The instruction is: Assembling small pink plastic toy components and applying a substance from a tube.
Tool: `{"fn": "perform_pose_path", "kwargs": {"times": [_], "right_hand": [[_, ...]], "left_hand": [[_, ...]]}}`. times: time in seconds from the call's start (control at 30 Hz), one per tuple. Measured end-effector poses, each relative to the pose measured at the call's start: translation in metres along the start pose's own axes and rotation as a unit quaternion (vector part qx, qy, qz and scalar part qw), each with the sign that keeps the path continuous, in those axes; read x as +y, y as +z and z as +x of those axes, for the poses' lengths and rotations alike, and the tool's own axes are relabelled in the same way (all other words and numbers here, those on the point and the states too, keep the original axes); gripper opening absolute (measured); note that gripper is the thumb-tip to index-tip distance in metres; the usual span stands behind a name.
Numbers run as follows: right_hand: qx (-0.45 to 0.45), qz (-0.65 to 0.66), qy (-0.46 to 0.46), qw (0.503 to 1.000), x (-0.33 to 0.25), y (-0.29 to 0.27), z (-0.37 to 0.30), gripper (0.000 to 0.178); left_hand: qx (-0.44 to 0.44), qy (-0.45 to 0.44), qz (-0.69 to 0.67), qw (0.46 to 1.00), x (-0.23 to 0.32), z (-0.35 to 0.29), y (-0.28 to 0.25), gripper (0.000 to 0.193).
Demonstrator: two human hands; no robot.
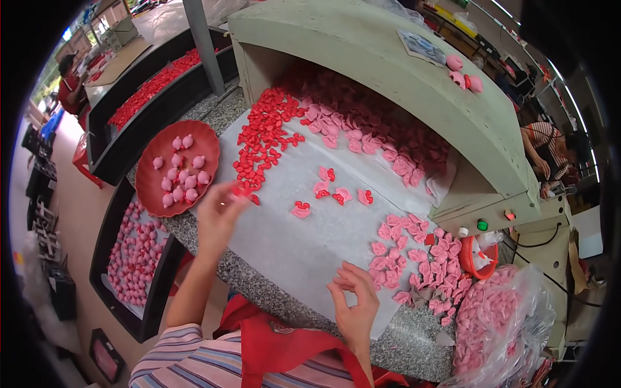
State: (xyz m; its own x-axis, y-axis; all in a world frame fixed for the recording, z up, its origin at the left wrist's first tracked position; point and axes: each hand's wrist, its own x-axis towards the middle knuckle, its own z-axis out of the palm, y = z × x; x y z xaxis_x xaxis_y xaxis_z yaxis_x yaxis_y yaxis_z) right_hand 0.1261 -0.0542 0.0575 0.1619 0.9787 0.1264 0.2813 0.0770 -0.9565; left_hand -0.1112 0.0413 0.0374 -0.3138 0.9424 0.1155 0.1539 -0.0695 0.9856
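My left hand is closed in a pinch at the near edge of a pile of small red rubbery pieces, with a red piece at its fingertips. My right hand hovers over the white sheet, thumb and fingers apart, holding nothing. Right of it lie many loose pink ear-shaped pieces. Midway on the sheet sit several pink pieces with a red piece set against each, such as this joined pair.
A pale green arched machine housing covers more red and pink pieces. A red scalloped bowl of pink balls stands left, above a black tray. To the right are a red basket and a plastic bag of pink pieces. Other people sit farther off.
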Motion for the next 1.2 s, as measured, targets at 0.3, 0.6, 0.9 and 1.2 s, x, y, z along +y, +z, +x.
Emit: {"fn": "perform_pose_path", "kwargs": {"times": [0.3, 0.6, 0.9, 1.2], "right_hand": [[0.053, -0.133, -0.045, 0.989, 0.019, -0.046, -0.028, 0.017], [0.070, -0.173, 0.018, 0.982, -0.024, -0.041, -0.124, 0.014], [0.088, -0.161, 0.011, 0.983, -0.002, -0.061, -0.082, 0.012], [0.005, -0.036, 0.033, 0.999, 0.027, -0.069, -0.029, 0.025]], "left_hand": [[0.095, 0.181, 0.254, 0.945, 0.015, 0.017, -0.007, 0.020], [-0.121, 0.054, 0.407, 0.904, 0.001, -0.009, 0.011, 0.036], [-0.183, 0.072, 0.340, 0.920, -0.009, -0.009, 0.039, 0.028], [-0.295, -0.096, 0.165, 0.936, -0.007, -0.019, 0.116, 0.017]]}}
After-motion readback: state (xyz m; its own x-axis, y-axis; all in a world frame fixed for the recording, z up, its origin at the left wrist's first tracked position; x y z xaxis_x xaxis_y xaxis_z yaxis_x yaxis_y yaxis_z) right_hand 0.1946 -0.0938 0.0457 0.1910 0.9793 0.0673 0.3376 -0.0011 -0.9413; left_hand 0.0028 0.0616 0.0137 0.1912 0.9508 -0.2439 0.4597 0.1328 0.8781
